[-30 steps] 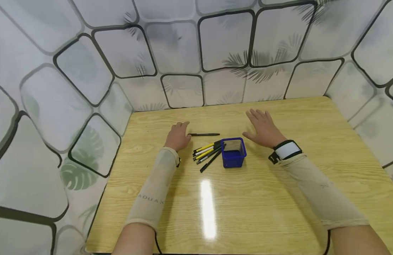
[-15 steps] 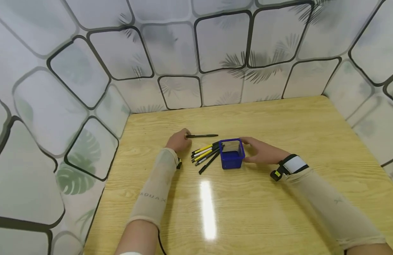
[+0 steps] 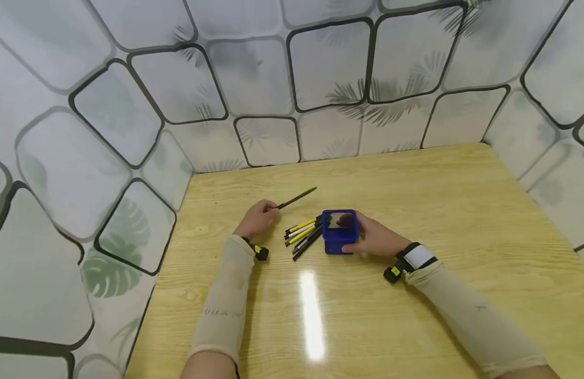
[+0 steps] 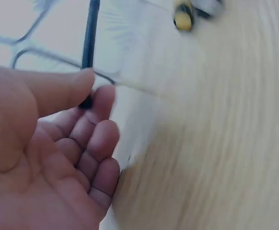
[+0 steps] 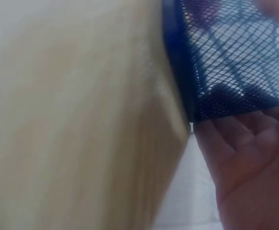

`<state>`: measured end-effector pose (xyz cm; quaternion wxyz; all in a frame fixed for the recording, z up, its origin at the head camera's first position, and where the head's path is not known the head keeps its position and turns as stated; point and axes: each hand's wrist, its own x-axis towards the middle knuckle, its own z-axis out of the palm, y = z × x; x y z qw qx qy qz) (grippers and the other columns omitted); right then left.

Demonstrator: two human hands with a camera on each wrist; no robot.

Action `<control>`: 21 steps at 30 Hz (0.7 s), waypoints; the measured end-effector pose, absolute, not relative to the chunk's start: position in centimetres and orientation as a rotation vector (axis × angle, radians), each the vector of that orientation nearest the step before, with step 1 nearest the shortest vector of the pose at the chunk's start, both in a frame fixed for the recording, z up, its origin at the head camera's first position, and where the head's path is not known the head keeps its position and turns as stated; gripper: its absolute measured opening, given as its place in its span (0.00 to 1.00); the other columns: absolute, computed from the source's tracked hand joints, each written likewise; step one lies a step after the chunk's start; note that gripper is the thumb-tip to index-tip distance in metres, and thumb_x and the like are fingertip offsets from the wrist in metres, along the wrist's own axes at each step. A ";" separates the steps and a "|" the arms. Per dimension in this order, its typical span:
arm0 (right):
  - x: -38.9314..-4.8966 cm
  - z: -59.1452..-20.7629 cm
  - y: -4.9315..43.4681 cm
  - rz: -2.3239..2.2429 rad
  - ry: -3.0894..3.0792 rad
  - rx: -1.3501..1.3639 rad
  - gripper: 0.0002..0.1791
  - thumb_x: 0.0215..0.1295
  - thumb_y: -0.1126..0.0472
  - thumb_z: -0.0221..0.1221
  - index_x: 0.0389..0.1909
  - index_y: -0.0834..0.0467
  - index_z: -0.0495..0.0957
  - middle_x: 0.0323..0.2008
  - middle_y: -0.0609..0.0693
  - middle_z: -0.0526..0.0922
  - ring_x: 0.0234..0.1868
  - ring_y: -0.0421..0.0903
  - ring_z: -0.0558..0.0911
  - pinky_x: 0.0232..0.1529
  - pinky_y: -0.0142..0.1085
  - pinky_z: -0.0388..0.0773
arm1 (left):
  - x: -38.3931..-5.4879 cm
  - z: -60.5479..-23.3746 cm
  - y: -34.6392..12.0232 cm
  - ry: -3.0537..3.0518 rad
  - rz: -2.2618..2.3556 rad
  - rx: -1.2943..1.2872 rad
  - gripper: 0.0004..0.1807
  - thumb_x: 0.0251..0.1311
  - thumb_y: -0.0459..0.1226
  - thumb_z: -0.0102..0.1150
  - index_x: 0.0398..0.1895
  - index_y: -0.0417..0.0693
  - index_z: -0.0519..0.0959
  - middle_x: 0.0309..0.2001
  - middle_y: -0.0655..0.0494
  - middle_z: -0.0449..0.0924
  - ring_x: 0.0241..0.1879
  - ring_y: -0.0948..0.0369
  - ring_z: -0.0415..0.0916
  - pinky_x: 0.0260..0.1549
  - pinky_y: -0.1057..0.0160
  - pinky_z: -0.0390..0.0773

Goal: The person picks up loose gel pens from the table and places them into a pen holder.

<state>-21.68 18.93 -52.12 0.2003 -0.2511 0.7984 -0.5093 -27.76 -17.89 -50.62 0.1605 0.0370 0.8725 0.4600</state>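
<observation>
My left hand (image 3: 257, 218) pinches one end of a black pen (image 3: 299, 197) between thumb and index finger, and the pen slants up and away to the right. In the left wrist view the same pen (image 4: 90, 38) rises from the fingertips. My right hand (image 3: 379, 235) grips a small blue mesh basket (image 3: 340, 246) by its right side, thumb at the front and fingers behind. The right wrist view shows the mesh wall (image 5: 235, 57) resting against the fingers. Just left of the basket lies a bundle of yellow, white and black pens (image 3: 303, 232), their far ends partly hidden by it.
A wood-grain table (image 3: 391, 326) carries everything, with a bright light reflection on its front middle. Patterned white panels (image 3: 259, 73) stand along the table's back and sides.
My left hand has taken the black pen and tilted it up off its flat position. The right hand has come in from the right, closed around the basket and shifted it slightly.
</observation>
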 end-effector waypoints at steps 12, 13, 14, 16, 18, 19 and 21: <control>-25.1 -54.8 17.0 -1.660 2.035 -0.648 0.45 0.62 0.57 0.74 0.76 0.52 0.61 0.71 0.55 0.72 0.72 0.57 0.71 0.72 0.57 0.63 | -25.2 -54.3 -19.6 1.226 2.794 0.137 0.14 0.79 0.27 0.47 0.40 0.48 0.82 0.37 0.56 0.84 0.39 0.63 0.80 0.45 0.68 0.79; -25.1 -54.9 16.9 -1.677 2.026 -0.657 0.44 0.62 0.58 0.74 0.76 0.53 0.62 0.71 0.55 0.72 0.72 0.57 0.71 0.73 0.56 0.63 | -24.9 -54.3 -19.3 1.226 2.765 0.141 0.14 0.79 0.27 0.46 0.41 0.48 0.81 0.37 0.56 0.84 0.39 0.63 0.80 0.45 0.68 0.80; -25.0 -55.1 16.8 -1.688 2.019 -0.671 0.44 0.62 0.59 0.74 0.75 0.53 0.62 0.71 0.55 0.72 0.72 0.57 0.71 0.73 0.55 0.63 | -24.7 -54.3 -19.0 1.244 2.728 0.136 0.14 0.79 0.27 0.46 0.41 0.48 0.81 0.38 0.55 0.84 0.39 0.63 0.80 0.45 0.68 0.80; -25.0 -55.2 16.6 -1.697 2.015 -0.693 0.43 0.61 0.60 0.75 0.74 0.53 0.63 0.72 0.55 0.71 0.72 0.57 0.70 0.72 0.50 0.66 | -24.4 -54.1 -18.3 1.318 2.642 0.126 0.14 0.78 0.27 0.46 0.41 0.49 0.81 0.38 0.56 0.83 0.40 0.63 0.80 0.45 0.67 0.80; -25.0 -55.1 16.4 -1.697 2.026 -0.724 0.42 0.61 0.61 0.74 0.73 0.53 0.64 0.72 0.55 0.71 0.73 0.56 0.70 0.71 0.43 0.68 | -24.4 -53.9 -17.9 1.376 2.576 0.108 0.13 0.78 0.27 0.48 0.41 0.50 0.80 0.39 0.56 0.83 0.41 0.63 0.80 0.46 0.67 0.80; -25.2 -55.0 16.3 -1.700 2.033 -0.732 0.42 0.61 0.62 0.74 0.73 0.53 0.64 0.72 0.55 0.71 0.73 0.56 0.70 0.70 0.40 0.69 | -24.5 -53.8 -17.8 1.398 2.557 0.101 0.12 0.78 0.28 0.48 0.41 0.50 0.80 0.39 0.56 0.83 0.42 0.63 0.80 0.46 0.67 0.80; -25.4 -54.9 16.2 -1.713 2.049 -0.732 0.41 0.61 0.63 0.74 0.72 0.54 0.65 0.72 0.55 0.71 0.73 0.56 0.69 0.68 0.34 0.69 | -24.9 -53.7 -17.6 1.420 2.546 0.079 0.12 0.78 0.28 0.48 0.41 0.50 0.80 0.39 0.56 0.83 0.42 0.63 0.79 0.46 0.68 0.80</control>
